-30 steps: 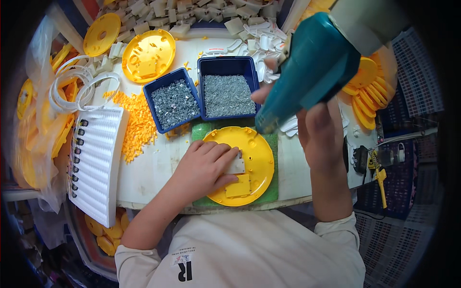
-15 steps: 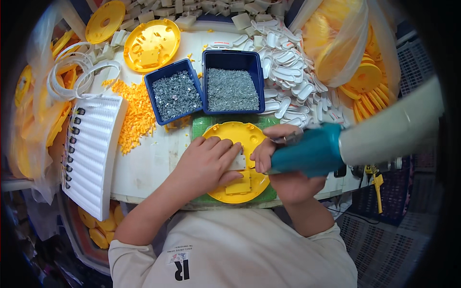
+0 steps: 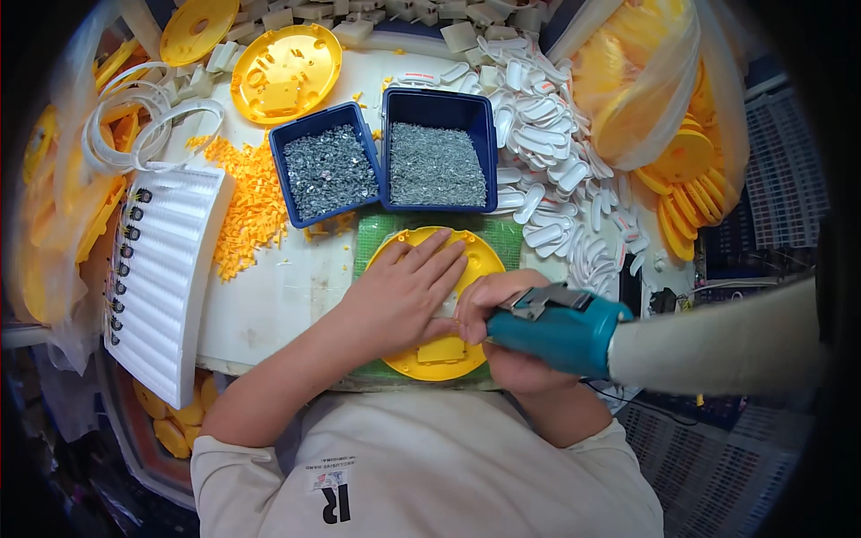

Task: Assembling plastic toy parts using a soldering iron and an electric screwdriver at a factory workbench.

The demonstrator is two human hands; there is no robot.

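Mid-frame, I'm resting my flat left hand (image 3: 399,291) on a yellow round casing (image 3: 484,258), my right hand (image 3: 491,300) gripping a teal handheld tool (image 3: 567,337).

Left hand (image 3: 399,291): laid flat on the yellow disc (image 3: 441,351), fingers pointing to its far rim; thumb beside the right hand (image 3: 529,369)
Right hand: wrapped around the teal tool (image 3: 560,341) over the disc's right side; tool tip hidden
Green mat (image 3: 502,235): under the disc, on the white surface (image 3: 278,314)
Blue bins (image 3: 439,108): two, just beyond the mat; filled with small silvery parts (image 3: 437,166)
Left side: small yellow pieces (image 3: 242,224); ridged white tray (image 3: 166,278)
Right side: heaped white curved pieces (image 3: 547,134)
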